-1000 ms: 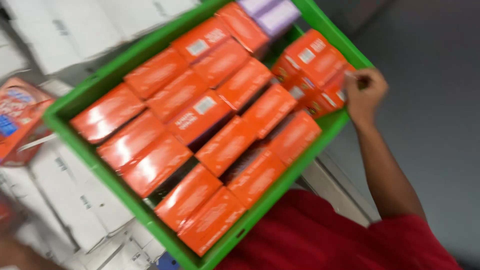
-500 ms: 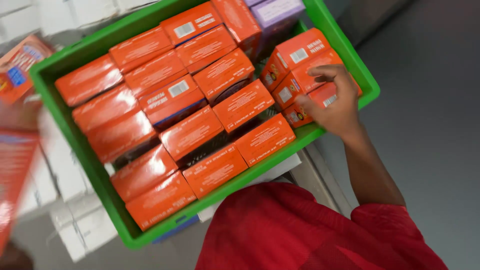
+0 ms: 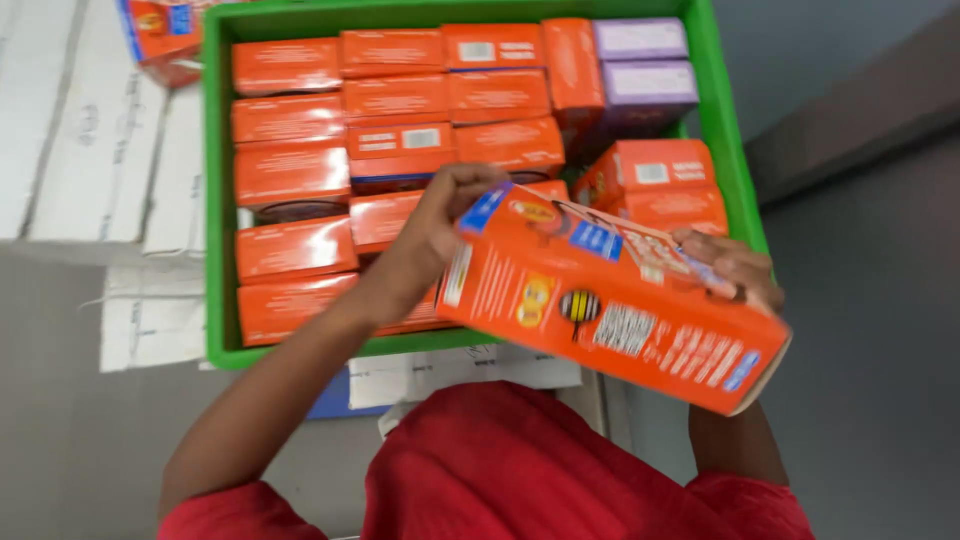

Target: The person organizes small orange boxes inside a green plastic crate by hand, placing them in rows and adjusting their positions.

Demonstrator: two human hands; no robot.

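Head view, lower centre of the frame: one large orange carton is held tilted above the near edge of one green crate. The left hand is closed around the carton's upper left end, fingers curled over its top edge. The right hand is wrapped over the carton's far long side at centre right, fingertips showing on its printed face.

Packed inside the crate: about seventeen small orange boxes are counted, laid flat in rows, some partly hidden behind the carton and left forearm. Two purple boxes are stacked in the crate's upper right corner.

Outside the crate, upper left of the frame: one further orange package, partly cut off. White cartons are seen along the left edge; their number cannot be told. A red garment fills the bottom centre.
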